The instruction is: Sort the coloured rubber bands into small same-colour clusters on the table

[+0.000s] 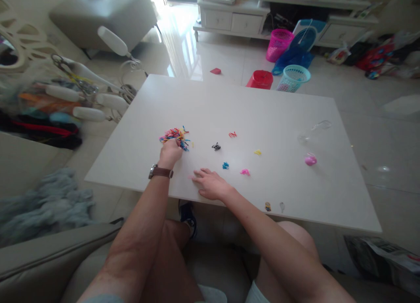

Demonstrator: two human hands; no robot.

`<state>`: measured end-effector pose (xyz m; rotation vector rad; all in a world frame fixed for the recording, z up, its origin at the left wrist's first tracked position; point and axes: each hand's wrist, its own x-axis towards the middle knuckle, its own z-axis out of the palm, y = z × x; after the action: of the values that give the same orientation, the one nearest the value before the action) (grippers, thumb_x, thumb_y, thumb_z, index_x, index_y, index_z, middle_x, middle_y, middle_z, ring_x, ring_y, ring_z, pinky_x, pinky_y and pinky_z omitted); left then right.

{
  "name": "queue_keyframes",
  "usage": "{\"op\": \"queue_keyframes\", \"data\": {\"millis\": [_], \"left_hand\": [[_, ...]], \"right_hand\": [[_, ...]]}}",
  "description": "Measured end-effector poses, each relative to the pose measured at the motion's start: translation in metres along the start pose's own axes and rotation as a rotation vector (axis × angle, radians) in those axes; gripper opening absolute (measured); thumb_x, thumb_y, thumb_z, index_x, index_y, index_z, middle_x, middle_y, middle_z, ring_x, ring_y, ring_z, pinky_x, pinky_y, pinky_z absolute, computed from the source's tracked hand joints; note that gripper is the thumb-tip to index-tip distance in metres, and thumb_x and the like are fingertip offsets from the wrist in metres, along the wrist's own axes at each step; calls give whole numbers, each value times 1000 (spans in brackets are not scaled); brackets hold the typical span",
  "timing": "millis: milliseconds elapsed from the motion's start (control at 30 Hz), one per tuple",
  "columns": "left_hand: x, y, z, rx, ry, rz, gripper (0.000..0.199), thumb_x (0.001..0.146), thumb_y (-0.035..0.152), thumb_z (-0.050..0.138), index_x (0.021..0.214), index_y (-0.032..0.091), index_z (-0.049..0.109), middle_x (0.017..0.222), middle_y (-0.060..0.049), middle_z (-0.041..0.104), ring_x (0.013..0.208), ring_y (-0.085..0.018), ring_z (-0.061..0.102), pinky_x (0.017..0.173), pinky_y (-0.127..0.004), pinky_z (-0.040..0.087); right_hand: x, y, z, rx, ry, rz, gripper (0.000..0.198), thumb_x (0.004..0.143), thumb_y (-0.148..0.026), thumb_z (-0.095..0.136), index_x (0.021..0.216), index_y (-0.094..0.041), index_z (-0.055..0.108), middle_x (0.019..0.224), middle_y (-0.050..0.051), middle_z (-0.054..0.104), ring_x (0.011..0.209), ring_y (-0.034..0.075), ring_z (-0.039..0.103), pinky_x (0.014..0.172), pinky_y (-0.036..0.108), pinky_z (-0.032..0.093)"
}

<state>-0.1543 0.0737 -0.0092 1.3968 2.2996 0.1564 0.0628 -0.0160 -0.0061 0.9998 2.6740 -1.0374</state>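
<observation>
Reaching left hand (170, 152) into band pile (173, 135) — right hand (210, 184) flat on table (295, 193).

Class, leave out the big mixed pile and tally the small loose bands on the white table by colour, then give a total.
Black: 1
Red: 1
Yellow: 1
Blue: 1
Pink: 1
Total: 5

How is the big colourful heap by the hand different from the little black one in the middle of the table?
The colourful heap is much bigger than the black piece. The heap mixes many colours; the black piece is one colour. The left hand touches the heap, while the black piece lies alone, untouched. Both rest on the white table and look like small bands.
</observation>
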Motion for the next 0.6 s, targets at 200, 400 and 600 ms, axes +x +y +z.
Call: {"op": "queue_keyframes", "data": {"millis": [200, 400, 600], "left_hand": [[0, -2, -4, -8, -83, -11, 27, 77, 17, 65, 102, 20, 76, 106, -13, 77, 97, -28, 71, 83, -33, 52], [1, -2, -3, 16, -170, 51, 28, 76, 15, 65, 100, 18, 80, 95, -13, 77, 88, -25, 70, 82, -32, 53], [4, -4, 2, 18, -129, 114, 31, 73, 14, 64, 97, 18, 81, 95, -11, 78, 87, -24, 69, 82, -30, 53]], "right_hand": [[10, -8, 2, 5, 4, -7, 61, 88, -22, 56, 149, -22, 51, 159, 7, 48, 149, 33, 34, 113, 56, 43], [11, -9, 0, -9, 47, -46, 55, 89, -21, 55, 144, -17, 56, 148, 11, 58, 139, 31, 45, 108, 46, 47], [1, -4, -13, -38, 95, -81, 41, 91, -18, 57, 131, -12, 66, 133, 14, 67, 123, 27, 56, 106, 40, 47]]}}
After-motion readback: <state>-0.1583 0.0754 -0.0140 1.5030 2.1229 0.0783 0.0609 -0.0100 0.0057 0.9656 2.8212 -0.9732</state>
